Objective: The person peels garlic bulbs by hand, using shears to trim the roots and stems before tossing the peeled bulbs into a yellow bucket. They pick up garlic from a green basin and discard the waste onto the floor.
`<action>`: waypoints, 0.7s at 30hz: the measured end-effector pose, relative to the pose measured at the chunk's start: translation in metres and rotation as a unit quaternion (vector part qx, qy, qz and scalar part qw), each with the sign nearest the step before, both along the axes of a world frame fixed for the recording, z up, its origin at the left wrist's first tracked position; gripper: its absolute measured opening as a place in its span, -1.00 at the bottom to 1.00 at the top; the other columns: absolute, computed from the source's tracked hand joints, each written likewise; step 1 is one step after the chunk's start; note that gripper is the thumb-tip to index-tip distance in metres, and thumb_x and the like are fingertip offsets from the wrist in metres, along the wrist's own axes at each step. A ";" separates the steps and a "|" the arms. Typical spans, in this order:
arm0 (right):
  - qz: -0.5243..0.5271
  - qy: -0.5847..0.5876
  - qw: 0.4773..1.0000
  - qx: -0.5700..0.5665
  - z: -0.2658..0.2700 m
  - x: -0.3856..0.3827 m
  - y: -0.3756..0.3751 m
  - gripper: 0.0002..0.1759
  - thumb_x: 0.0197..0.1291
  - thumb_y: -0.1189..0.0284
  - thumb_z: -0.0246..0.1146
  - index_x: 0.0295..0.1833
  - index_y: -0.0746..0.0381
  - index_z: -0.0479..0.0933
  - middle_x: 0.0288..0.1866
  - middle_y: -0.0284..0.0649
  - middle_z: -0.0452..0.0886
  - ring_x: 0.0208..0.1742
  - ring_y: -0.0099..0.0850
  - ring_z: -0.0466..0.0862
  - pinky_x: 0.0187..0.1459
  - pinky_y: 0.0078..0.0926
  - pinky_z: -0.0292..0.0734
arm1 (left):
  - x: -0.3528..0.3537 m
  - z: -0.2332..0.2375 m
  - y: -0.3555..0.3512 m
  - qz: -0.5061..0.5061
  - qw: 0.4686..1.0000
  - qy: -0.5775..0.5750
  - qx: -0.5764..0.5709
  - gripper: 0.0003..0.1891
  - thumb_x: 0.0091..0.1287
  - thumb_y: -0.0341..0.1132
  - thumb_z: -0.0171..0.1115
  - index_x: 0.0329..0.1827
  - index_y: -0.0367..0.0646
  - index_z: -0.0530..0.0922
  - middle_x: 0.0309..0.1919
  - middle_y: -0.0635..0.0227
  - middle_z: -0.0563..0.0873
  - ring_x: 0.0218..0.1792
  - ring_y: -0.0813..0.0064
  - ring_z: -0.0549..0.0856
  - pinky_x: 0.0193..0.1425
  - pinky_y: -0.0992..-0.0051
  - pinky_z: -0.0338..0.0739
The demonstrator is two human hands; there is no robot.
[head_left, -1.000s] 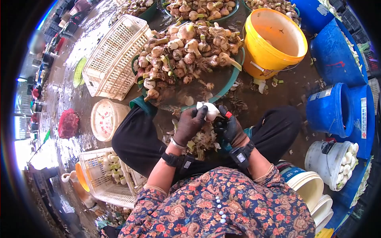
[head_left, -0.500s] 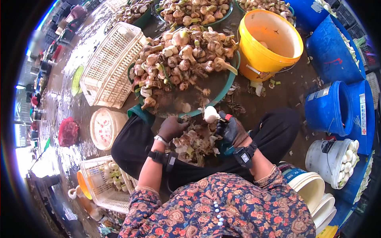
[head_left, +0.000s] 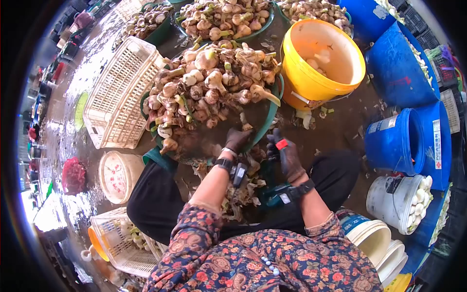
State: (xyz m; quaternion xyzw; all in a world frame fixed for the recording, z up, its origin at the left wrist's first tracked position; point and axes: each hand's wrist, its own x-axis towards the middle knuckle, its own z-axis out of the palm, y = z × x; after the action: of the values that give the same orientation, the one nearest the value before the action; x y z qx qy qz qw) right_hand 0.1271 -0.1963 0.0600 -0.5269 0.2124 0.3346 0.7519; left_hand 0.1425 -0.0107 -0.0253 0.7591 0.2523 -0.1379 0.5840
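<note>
My left hand (head_left: 237,140), in a dark glove, reaches to the near rim of a green tub (head_left: 275,109). Its fingertips close on a small unpeeled garlic bulb (head_left: 246,125), partly covered by them. The tub holds a heap of brownish garlic bulbs (head_left: 211,95) with stems. To the right, my right hand (head_left: 289,160), gloved with a red band on one finger, is raised with fingers apart and nothing visible in it. Ahead of it stands a yellow bucket (head_left: 304,95), with a pale, blurred peeled garlic bulb (head_left: 322,56) inside. Loose garlic skins (head_left: 238,197) lie between my legs.
More garlic tubs (head_left: 226,36) stand ahead. White plastic crates (head_left: 116,100) and a pale bucket (head_left: 104,177) are on the left. Along the right are blue buckets (head_left: 389,141) and a white bucket (head_left: 384,199) filled with peeled garlic (head_left: 421,204).
The white peeled bulb has left my right hand, and a blurred pale bulb shows in the yellow bucket. My left hand has moved forward to a bulb in the tub. The view has shifted slightly.
</note>
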 end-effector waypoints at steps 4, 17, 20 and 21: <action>0.015 -0.236 0.961 -0.145 -0.031 -0.009 0.023 -0.65 0.13 0.18 0.35 -0.36 0.29 0.59 -0.50 -0.43 0.54 -0.45 -0.70 0.37 -0.43 -0.58 0.35 | -0.046 0.052 0.004 -0.096 0.986 -0.131 -0.032 -0.53 -0.01 -0.16 0.46 -0.08 -0.23 0.60 -0.28 0.24 0.68 -0.29 0.38 0.66 -0.15 0.44 0.53; 0.141 -0.135 0.979 0.059 0.021 -0.046 0.018 -0.69 0.25 0.23 0.22 -0.17 0.28 0.61 -0.46 -0.46 0.54 -0.43 -0.69 0.46 -0.38 -0.68 0.39 | -0.118 0.120 0.022 -0.120 0.979 -0.105 -0.124 -0.61 0.10 -0.30 0.41 -0.05 -0.33 0.59 -0.14 0.33 0.67 -0.14 0.58 0.62 -0.03 0.53 0.51; 0.148 0.015 0.986 0.074 0.021 -0.054 0.020 -0.61 0.31 0.15 0.12 -0.09 0.26 0.60 -0.44 -0.44 0.55 -0.45 -0.65 0.49 -0.37 -0.67 0.41 | -0.129 0.120 0.004 -0.049 0.974 -0.168 -0.146 -0.62 0.09 -0.30 0.42 -0.08 -0.32 0.57 -0.25 0.38 0.69 -0.21 0.65 0.60 -0.07 0.58 0.50; 0.149 0.090 0.982 0.079 0.019 -0.055 0.020 -0.57 0.34 0.10 0.07 -0.05 0.25 0.59 -0.43 -0.42 0.56 -0.45 -0.63 0.50 -0.37 -0.67 0.42 | -0.131 0.121 -0.002 -0.003 0.965 -0.202 -0.166 -0.60 0.09 -0.30 0.43 -0.06 -0.32 0.56 -0.24 0.38 0.70 -0.22 0.65 0.61 -0.07 0.57 0.51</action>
State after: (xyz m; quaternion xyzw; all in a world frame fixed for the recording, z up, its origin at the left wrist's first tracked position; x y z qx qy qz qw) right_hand 0.0725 -0.1764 0.0794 -0.4593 0.1710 0.5044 0.7108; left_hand 0.0119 -0.0125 0.0953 0.6644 0.1004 -0.0235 0.7402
